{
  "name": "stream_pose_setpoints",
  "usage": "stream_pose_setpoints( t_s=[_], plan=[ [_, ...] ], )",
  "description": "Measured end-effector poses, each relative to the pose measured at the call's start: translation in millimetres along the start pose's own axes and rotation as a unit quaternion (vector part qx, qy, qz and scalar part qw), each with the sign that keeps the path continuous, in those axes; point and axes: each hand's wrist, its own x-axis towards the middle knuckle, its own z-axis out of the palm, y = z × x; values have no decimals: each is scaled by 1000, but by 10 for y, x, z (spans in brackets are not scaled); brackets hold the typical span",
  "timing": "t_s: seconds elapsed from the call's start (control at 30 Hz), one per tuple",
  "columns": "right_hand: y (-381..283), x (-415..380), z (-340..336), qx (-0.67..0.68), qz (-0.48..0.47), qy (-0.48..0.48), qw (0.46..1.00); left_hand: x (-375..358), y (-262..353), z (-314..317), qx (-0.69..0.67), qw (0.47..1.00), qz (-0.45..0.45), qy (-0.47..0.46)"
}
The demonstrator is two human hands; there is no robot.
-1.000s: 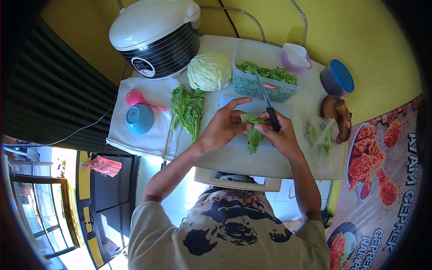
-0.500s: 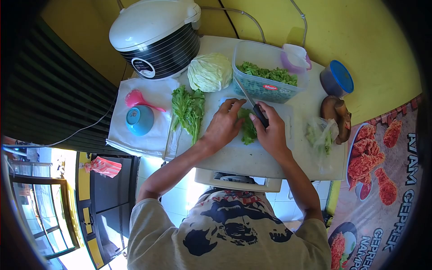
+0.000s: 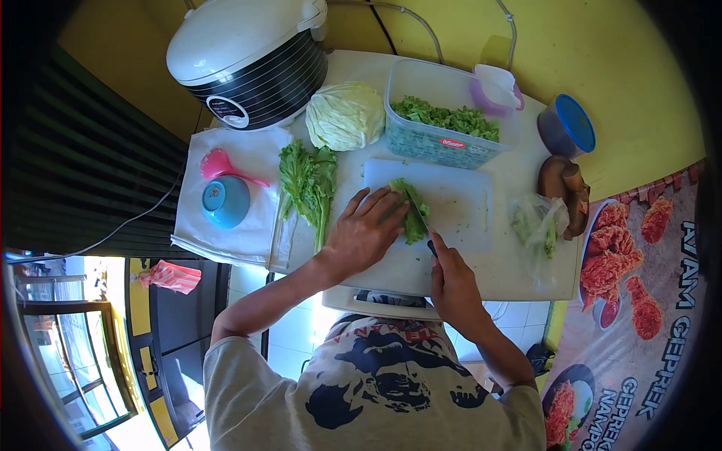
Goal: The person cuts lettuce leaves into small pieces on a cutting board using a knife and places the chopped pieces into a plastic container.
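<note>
My right hand [image 3: 456, 289] is closed round the handle of a knife [image 3: 416, 209], whose blade lies across a bunch of green leaf lettuce [image 3: 414, 229]. The lettuce rests on a pale cutting board [image 3: 462, 188]. My left hand [image 3: 365, 231] presses and holds the bunch from its left side, fingers bent close to the blade. Its fingertips partly hide the leaves. Small green bits lie scattered on the board. Beyond the board, a clear plastic container [image 3: 450, 146] holds chopped lettuce.
More leaf lettuce [image 3: 307, 184] lies left of my hands, near a whole cabbage [image 3: 344, 115]. A rice cooker [image 3: 252, 71], blue bowl [image 3: 226, 201] and pink scoop [image 3: 241, 177] stand left. At right are a plastic bag [image 3: 540, 225] of greens and a blue-lidded tub [image 3: 566, 126].
My right hand has drawn back toward me and lowered the knife blade onto the lettuce. My left hand has shifted slightly nearer and settled on the bunch. More of the board shows.
</note>
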Motion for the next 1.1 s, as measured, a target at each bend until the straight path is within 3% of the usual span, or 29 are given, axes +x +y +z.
stream_pose_setpoints(
  t_s=[0.27,1.1],
  plan=[
    [130,50,37,-76,-16,21,997,-34,-47,-15,-14,1000,-10,-15],
    [95,506,-74,-124,-65,-2,990,-11,-91,-67,-70,997,-22,-31]
  ],
)
